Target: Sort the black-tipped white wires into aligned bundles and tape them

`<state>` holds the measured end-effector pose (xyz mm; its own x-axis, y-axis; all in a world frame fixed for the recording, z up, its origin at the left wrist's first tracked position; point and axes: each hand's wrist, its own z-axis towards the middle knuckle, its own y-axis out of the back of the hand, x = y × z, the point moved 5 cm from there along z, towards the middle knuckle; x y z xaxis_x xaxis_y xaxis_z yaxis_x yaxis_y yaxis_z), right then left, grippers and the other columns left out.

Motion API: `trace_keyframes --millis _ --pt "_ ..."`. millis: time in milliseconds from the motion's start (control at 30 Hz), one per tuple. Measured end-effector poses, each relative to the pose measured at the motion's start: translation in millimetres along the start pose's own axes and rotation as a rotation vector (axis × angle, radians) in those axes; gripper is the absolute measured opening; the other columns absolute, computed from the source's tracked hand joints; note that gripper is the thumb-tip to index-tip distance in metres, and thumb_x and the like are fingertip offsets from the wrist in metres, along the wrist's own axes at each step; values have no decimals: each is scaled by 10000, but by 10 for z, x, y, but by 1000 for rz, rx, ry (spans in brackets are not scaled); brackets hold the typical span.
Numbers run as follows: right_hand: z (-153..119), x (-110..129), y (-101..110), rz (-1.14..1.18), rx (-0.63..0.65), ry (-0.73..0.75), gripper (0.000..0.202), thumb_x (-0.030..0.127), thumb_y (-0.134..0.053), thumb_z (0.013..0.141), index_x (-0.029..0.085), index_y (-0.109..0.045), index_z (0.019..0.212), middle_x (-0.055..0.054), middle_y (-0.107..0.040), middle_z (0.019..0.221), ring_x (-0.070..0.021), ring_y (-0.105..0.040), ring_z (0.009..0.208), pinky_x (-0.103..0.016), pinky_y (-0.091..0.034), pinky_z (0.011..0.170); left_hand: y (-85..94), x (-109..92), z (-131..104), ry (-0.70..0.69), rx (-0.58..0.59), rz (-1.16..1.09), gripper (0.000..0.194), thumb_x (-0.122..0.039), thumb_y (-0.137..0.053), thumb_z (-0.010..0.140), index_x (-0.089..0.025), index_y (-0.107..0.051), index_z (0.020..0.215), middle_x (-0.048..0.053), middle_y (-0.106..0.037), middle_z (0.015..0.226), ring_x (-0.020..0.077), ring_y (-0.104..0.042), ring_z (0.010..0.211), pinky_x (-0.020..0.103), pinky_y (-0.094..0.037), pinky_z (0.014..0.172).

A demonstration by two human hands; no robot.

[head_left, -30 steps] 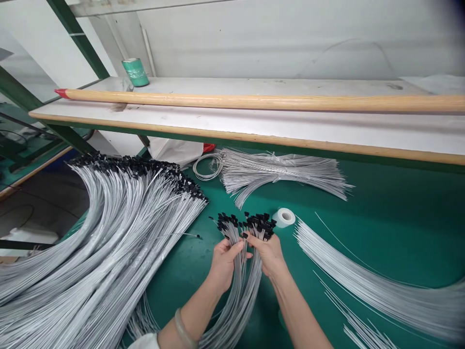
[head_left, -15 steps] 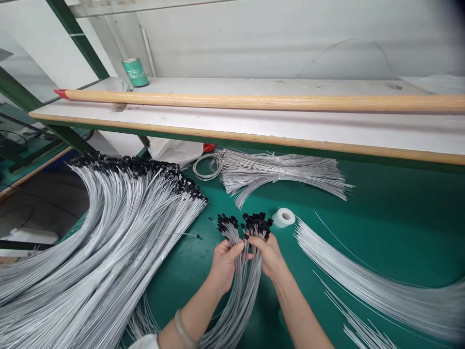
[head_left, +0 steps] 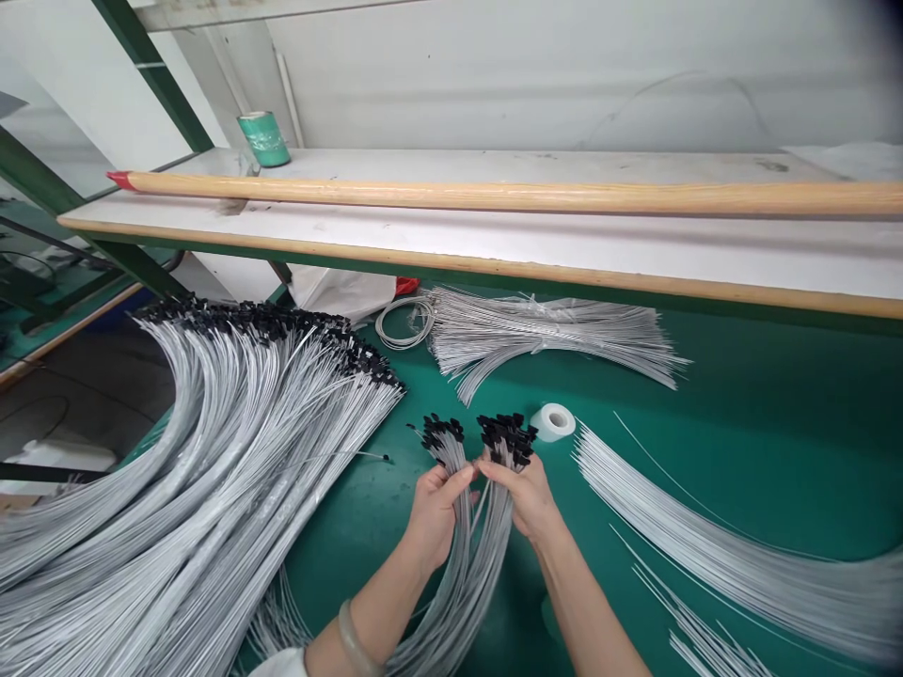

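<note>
My left hand (head_left: 435, 512) is closed around a bundle of thin grey wires (head_left: 464, 536), just below their black end connectors (head_left: 442, 432). Beside it, my right hand (head_left: 526, 494) grips a second, thicker bundle of grey wires (head_left: 498, 527) under its cluster of black connectors (head_left: 506, 438). The thumbs point toward each other, with a narrow gap between the two bundles. Below the hands the bundles run together toward the bottom edge. A white tape roll (head_left: 553, 422) lies on the green table just beyond my right hand.
A large heap of connector-tipped wires (head_left: 232, 470) covers the left side. Loose wires (head_left: 712, 527) lie at right. At the back are a tied wire bundle (head_left: 550, 329) and a coiled cable (head_left: 404, 324). Above runs a shelf (head_left: 451, 230) with a wooden pole (head_left: 494, 195) and a green roll (head_left: 263, 139).
My right hand has shifted slightly right with its bundle, so the gap between the two connector clusters is wider. My left hand stays almost where it was.
</note>
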<state>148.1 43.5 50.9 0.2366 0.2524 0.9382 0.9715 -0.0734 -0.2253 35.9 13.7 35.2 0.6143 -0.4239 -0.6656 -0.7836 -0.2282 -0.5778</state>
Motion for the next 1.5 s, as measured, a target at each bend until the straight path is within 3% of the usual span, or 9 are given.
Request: trace_keyframes --millis 100,167,267,367,767,967,1200,1367,1500 --pt "4 47 8 -16 20 55 167 230 -687 608 159 -545 555 24 -511 490 -121 -495 498 -274 -418 526 47 -35 24 -13 -43 23 250 -339 -702 621 -121 -646 730 52 -639 711 144 -586 692 265 -442 681" --pt "-7 64 -8 -25 -13 46 155 241 -690 607 155 -562 592 28 -500 473 -112 -470 454 -267 -404 472 33 -40 34 -27 -11 30 262 -361 -674 649 -118 -635 738 32 -608 635 128 -575 595 261 -441 614" --pt "-28 54 -55 20 -77 -11 242 263 -735 549 149 -591 706 20 -536 489 -119 -469 411 -265 -396 392 -13 -20 31 -35 19 73 251 -354 -670 652 -116 -610 702 22 -593 596 105 -545 483 249 -425 529" --pt "-32 24 -90 74 -89 -52 305 293 -767 497 149 -580 690 19 -541 473 -129 -472 380 -263 -386 329 -45 -9 16 -29 -19 111 238 -321 -699 618 -113 -586 639 21 -599 581 85 -519 434 233 -414 493" --pt "-66 52 -79 122 -143 -73 310 281 -788 453 140 -573 625 29 -525 442 -118 -464 361 -242 -378 303 -108 -54 -50 -16 -39 117 217 -296 -706 607 -104 -610 641 30 -615 589 81 -525 432 217 -402 480" --pt "-101 145 -76 80 -195 -39 233 207 -776 475 139 -584 589 41 -518 428 -90 -441 367 -230 -373 357 -128 -76 -92 -29 -19 73 253 -303 -706 613 -93 -645 739 40 -622 607 103 -556 497 228 -440 524" --pt "-122 164 -60 12 -223 -38 218 234 -765 490 133 -623 620 6 -572 506 -100 -445 396 -258 -395 388 -99 -99 -101 -32 -67 88 340 -348 -713 600 -94 -662 820 79 -661 677 130 -587 544 254 -464 575" --pt "-110 173 -33 4 -185 -6 221 247 -757 497 150 -611 631 -10 -603 595 -136 -504 491 -293 -440 487 -49 -92 -85 -51 -114 86 321 -356 -724 581 -109 -667 777 92 -667 761 159 -601 657 264 -462 606" --pt "-68 165 2 -10 -137 39 204 264 -739 519 157 -588 604 -12 -596 588 -164 -544 579 -292 -430 563 9 -69 -77 -47 -165 84 273 -346 -740 559 -124 -651 689 44 -631 653 127 -572 620 243 -443 596"
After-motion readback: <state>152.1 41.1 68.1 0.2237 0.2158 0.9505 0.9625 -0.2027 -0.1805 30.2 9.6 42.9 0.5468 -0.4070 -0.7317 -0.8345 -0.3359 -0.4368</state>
